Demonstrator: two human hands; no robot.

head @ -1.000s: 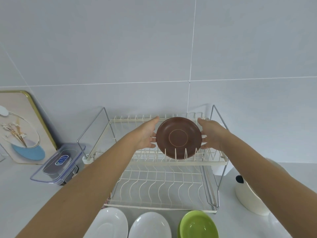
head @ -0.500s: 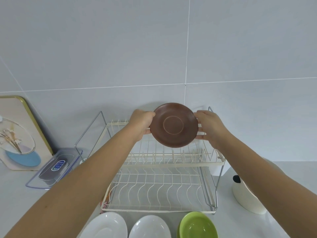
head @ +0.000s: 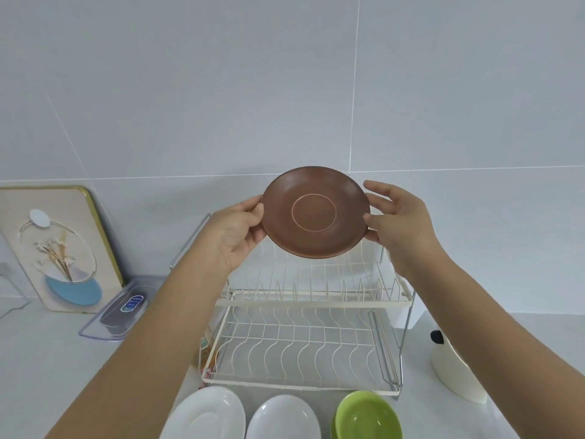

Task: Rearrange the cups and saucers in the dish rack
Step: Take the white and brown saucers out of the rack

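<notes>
A brown saucer (head: 315, 213) hangs in the air above the top tier of the cream two-tier wire dish rack (head: 313, 297), its underside ring facing me. My left hand (head: 235, 231) grips its left rim. My right hand (head: 397, 217) touches its right rim with the thumb and lower fingers, while the upper fingers are spread. Both tiers of the rack hold nothing. In front of the rack on the counter lie two white saucers (head: 205, 413) (head: 283, 418) and a green dish (head: 367, 415).
A cream container with a black spot (head: 456, 369) stands right of the rack. A clear lidded box (head: 125, 308) and a framed picture board (head: 55, 248) sit at the left against the tiled wall. A small bottle (head: 209, 343) is tucked beside the rack's left side.
The brown saucer has been lifted out of the top tier's slots and now hangs above the rack. Both hands rose with it.
</notes>
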